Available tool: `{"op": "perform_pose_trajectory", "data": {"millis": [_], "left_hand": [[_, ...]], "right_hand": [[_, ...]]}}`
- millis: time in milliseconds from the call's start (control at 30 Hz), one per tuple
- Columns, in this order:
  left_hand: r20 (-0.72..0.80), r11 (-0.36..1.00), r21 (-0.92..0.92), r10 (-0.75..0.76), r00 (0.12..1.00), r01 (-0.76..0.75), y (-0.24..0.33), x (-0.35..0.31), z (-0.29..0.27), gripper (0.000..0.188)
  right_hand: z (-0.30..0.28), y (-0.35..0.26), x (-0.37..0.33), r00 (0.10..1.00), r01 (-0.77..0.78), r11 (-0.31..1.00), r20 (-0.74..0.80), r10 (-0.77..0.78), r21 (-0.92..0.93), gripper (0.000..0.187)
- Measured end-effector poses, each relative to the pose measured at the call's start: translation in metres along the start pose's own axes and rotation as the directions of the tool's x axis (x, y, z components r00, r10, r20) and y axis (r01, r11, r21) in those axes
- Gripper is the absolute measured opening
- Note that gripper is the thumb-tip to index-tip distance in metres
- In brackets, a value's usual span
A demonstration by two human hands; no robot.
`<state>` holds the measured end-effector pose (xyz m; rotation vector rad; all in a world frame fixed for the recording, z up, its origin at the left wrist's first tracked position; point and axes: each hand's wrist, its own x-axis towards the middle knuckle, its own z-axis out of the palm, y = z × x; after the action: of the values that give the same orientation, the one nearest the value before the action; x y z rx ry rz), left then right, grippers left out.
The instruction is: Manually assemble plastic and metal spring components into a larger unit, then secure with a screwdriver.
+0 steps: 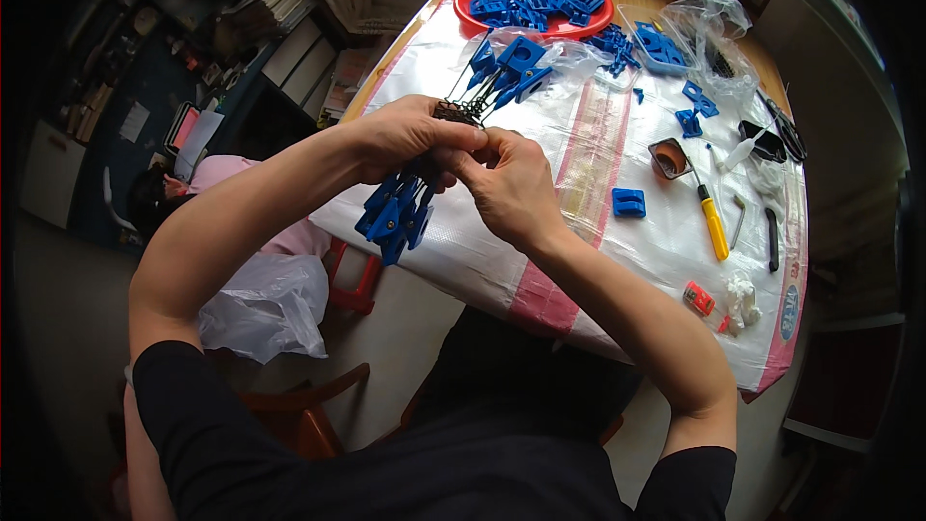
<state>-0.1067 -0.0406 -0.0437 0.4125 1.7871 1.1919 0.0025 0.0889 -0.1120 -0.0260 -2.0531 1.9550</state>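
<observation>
My left hand [410,135] is closed round the middle of a bundle of thin dark wire rods [461,113]. Blue plastic blocks [521,55] with round holes sit at the bundle's upper end. More blue pieces [391,215] hang below my hands at its other end, some showing a brass-coloured dot. My right hand [516,183] meets the left thumb, its thumb and fingers pinched against the bundle. What exactly those fingertips grip is hidden. Both hands are above the table's left part.
A red basin [606,17] of blue parts stands at the far end of the sheet-covered table [463,251]. Rightward lie a single blue block [629,203], a small brown cup [669,158], a yellow-handled screwdriver [713,222] and clear plastic bags [714,19]. Someone in pink [231,172] is at the left.
</observation>
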Motion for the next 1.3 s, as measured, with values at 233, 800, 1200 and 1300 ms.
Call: {"op": "perform_pose_trajectory", "data": {"millis": [233, 800, 1200, 1300], "left_hand": [[0.047, 0.998, 0.022, 0.062, 0.997, -0.063, 0.018, 0.0, -0.015, 0.037], [0.008, 0.876, 0.388, 0.308, 0.951, -0.287, 0.076, -0.039, -0.035, 0.033], [-0.103, 0.885, 0.315, 0.391, 0.915, -0.343, 0.15, -0.095, -0.051, 0.033], [-0.15, 0.863, 0.264, 0.478, 0.865, -0.431, 0.137, -0.098, -0.054, 0.029]], "right_hand": [[-0.011, -0.009, 0.018, 0.988, 0.094, 0.988, -0.112, -0.108, -0.124, 0.053], [-0.005, -0.002, 0.016, 0.977, 0.0, 0.984, 0.21, 0.039, -0.181, 0.051], [0.12, -0.036, 0.062, 0.999, -0.005, 0.958, 0.038, 0.017, -0.287, 0.112], [0.123, -0.027, 0.084, 0.996, -0.07, 0.965, 0.043, 0.083, -0.252, 0.063]]}}
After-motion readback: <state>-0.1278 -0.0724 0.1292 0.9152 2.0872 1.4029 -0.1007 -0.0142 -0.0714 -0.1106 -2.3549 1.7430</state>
